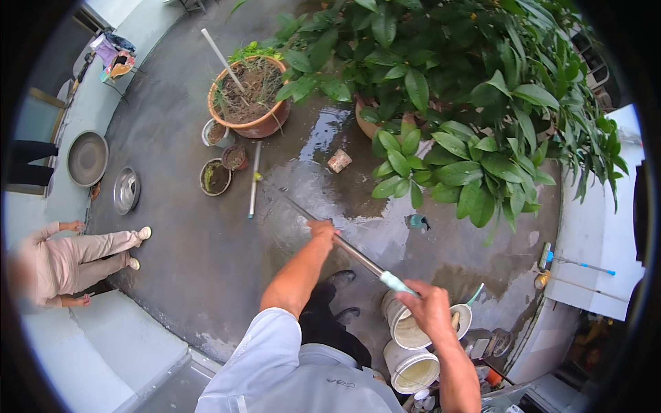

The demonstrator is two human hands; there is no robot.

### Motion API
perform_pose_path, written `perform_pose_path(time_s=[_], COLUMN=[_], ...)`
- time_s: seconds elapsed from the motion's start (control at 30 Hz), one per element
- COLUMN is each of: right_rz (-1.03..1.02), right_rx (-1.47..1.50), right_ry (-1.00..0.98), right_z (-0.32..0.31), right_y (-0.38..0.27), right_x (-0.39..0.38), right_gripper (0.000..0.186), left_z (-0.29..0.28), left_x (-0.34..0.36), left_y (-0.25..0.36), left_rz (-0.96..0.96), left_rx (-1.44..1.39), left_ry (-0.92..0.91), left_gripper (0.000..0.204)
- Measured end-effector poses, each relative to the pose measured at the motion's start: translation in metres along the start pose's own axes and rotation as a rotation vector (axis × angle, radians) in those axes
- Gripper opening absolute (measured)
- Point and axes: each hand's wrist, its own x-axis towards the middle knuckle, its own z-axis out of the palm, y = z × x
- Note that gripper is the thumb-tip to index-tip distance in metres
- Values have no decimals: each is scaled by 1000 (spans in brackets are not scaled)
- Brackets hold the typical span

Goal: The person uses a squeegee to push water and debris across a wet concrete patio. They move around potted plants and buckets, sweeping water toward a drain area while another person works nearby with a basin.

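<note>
A floor squeegee [358, 255] with a long metal pole slants across the middle of the view. My left hand [321, 231] is closed round the pole partway along. At the upper end, my right hand [429, 310] grips near the pale green handle sleeve. The squeegee's long, narrow head [255, 189], with a yellow-green joint, lies on the wet concrete floor [206, 258], left of a shiny puddle [323, 134]. Small plant pots, including a round pot of soil [215, 177], stand just left of that head.
A large orange planter [265, 127] and a leafy shrub [468, 158] stand ahead. A brick-like block [339, 161] lies on the floor. White buckets [411, 368] are close to my right side. At left are a person [76, 261], a metal basin [127, 191] and a grey basin [88, 158].
</note>
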Motion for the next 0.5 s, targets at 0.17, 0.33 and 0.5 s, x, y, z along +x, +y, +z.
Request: perform_pose_path(time_s=[0.17, 0.33, 0.5], right_rz=[126, 31, -82], right_rx=[8, -112, -13], right_ry=[62, 3, -68], right_z=[-63, -87, -25], right_y=[7, -8, -6], right_x=[-32, -7, 46], right_gripper=[34, 33, 34], left_z=[71, 63, 5], left_x=[-104, -109, -4], left_y=[17, 40, 53], left_rz=[23, 20, -4], left_rx=[56, -143, -59], left_ry=[-104, -48, 90], left_gripper=[38, 38, 32])
